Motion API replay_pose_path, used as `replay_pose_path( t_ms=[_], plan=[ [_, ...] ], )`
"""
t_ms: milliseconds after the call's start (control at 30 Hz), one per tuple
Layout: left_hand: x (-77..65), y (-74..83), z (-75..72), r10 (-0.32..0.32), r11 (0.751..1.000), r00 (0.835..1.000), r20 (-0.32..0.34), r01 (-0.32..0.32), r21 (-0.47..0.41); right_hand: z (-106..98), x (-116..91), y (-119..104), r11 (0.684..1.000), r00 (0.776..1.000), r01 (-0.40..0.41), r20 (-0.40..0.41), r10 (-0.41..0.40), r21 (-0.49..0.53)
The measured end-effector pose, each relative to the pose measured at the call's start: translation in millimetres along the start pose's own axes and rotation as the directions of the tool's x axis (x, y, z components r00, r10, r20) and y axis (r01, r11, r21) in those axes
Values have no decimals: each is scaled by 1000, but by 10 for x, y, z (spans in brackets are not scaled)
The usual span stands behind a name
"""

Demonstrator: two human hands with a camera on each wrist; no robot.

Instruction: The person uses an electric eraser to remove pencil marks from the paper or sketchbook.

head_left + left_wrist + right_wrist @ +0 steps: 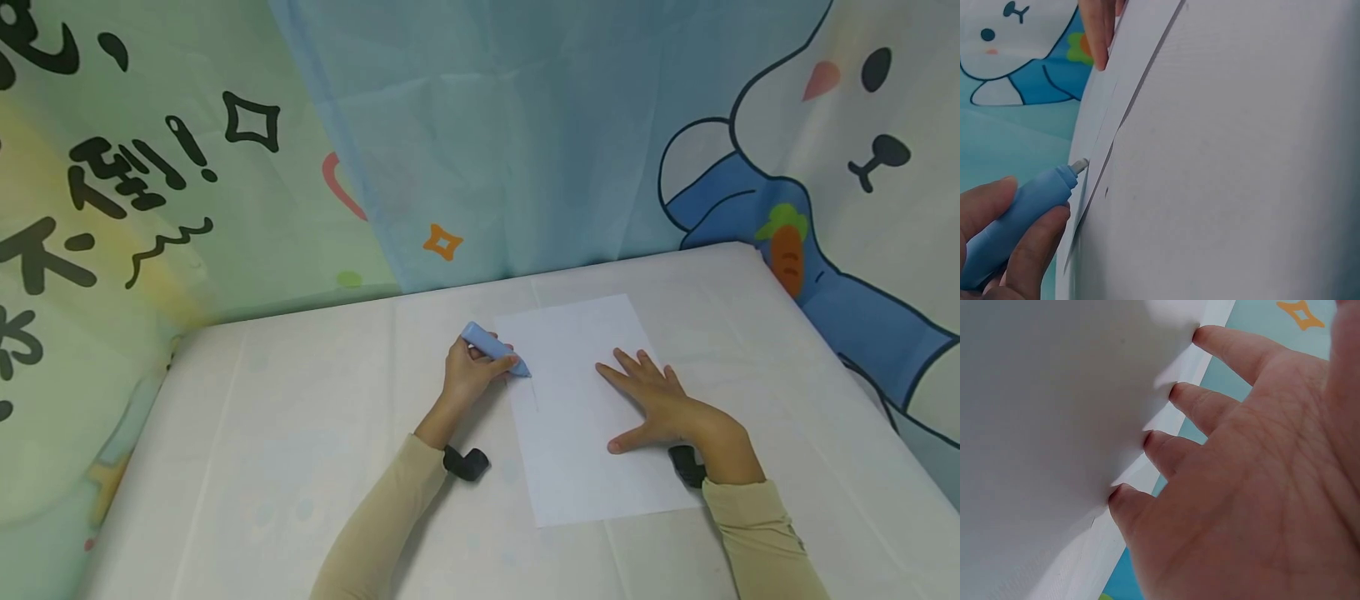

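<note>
My left hand (468, 372) grips a thick blue electric eraser (486, 343), fingers and thumb wrapped about its body. In the left wrist view the eraser (1025, 215) points its short pale tip at the paper, by the left edge. A faint thin line (536, 396) runs down the white sheet of paper (573, 458) just below that tip. Spread fingers of my right hand (660, 408) rest on the sheet's right part. The right wrist view shows these fingertips (1155, 447) pressing on the paper, apart from one another.
A white cloth covers the table (300, 417) beneath the sheet. Behind the table hangs a printed curtain (525, 142) with a cartoon animal on the right. Each wrist carries a small black camera (465, 463).
</note>
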State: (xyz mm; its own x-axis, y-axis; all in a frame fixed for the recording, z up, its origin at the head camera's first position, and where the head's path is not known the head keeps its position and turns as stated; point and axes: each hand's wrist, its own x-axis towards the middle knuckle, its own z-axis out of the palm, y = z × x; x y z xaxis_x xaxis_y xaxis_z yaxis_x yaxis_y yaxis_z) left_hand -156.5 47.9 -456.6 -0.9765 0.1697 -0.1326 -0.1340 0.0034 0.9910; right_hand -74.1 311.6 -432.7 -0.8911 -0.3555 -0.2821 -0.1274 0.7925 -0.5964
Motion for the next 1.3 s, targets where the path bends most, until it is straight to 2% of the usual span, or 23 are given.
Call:
replay_pose_path(
  t_ms=[667,1300],
  plan=[
    [72,-10,-3,10,999,1000,-28,-8,52,-3,-6,-12,1000,1000,-6,0,6,-7],
    [77,-9,16,-32,999,999,-12,33,20,-5,-10,-1,1000,1000,9,0,-9,-13]
  ],
)
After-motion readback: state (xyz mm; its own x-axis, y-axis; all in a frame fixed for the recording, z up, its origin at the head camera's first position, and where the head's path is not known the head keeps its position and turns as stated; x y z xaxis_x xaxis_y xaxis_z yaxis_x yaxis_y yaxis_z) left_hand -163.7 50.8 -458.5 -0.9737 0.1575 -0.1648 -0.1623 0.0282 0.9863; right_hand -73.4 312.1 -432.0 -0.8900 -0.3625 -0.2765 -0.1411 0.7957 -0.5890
